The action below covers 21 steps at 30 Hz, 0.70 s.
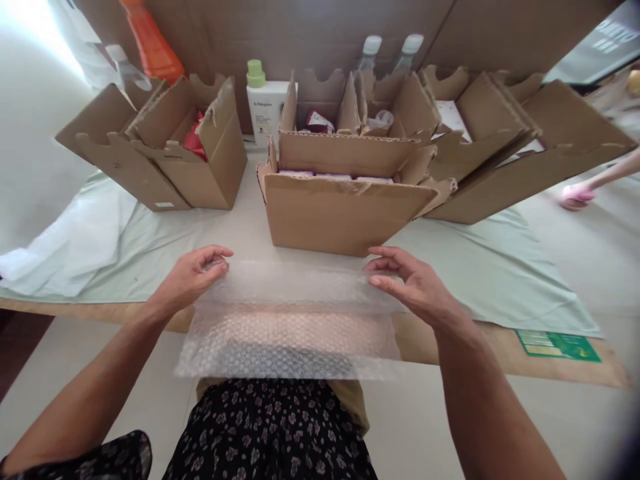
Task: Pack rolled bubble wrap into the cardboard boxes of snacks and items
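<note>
A clear sheet of bubble wrap lies over the near edge of the table and hangs toward my lap. My left hand pinches its far left corner with curled fingers. My right hand holds the far right corner between thumb and fingers. Just beyond the sheet stands an open cardboard box with flat pale packets inside.
Open cardboard boxes stand at back left and back right, with bottles behind: white, orange, two clear ones. A pale green cloth covers the table; a green leaflet lies near right. Another person's foot is at far right.
</note>
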### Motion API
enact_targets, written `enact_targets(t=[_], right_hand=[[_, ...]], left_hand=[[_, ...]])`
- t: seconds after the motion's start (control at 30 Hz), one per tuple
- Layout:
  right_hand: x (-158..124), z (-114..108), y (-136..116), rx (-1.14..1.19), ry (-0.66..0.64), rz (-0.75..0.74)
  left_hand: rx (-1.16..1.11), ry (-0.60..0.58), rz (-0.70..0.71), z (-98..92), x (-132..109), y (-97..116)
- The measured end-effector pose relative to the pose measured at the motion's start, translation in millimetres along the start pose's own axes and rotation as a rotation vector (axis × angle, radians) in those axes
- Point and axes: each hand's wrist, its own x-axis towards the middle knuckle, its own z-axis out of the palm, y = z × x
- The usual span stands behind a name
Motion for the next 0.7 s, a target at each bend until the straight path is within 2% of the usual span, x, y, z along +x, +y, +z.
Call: enact_targets(t=[0.1, 0.23, 0.33, 0.4, 0.47, 0.53, 0.57, 0.63, 0.7], right_hand=[[-6.6, 2.7, 17.4, -0.044, -0.037, 0.025], [-13.6, 5.8, 31.2, -0.131, 0.069, 0.058], [-17.5, 10.3, 34.7, -0.292, 0.265, -0.007], [-24.2, 19.3, 28.0, -0.443, 0.419, -0.102], [-35.0, 37.6, 11.0, -0.548, 0.477, -0.239], [-46.2, 65.0, -12.4, -0.586, 0.379, -0.391], [-50.5, 80.2, -23.7, -0.59, 0.273, -0.458], [-55.9, 106.2, -38.2, -0.619, 0.059, -0.534], [-59.9, 116.9, -36.0, -0.658, -0.055, -0.545]], left_hand=[[0.052, 0.015, -0.014, 11.9, 8.6, -14.2], [0.134, 0.067, 0.064, 19.5, 16.2, -26.1], [0.277, 0.278, 0.247, 28.1, 12.7, -26.4], [0.383, 0.397, 0.414, 38.4, -0.4, -20.4], [0.439, 0.359, 0.597, 52.8, -20.3, -10.5], [0.462, 0.199, 0.742, 69.3, -40.5, -1.2], [0.475, 0.117, 0.772, 77.3, -48.5, 1.6], [0.503, -0.002, 0.777, 90.9, -58.0, 1.8], [0.53, -0.06, 0.753, 99.5, -59.4, -3.8]])
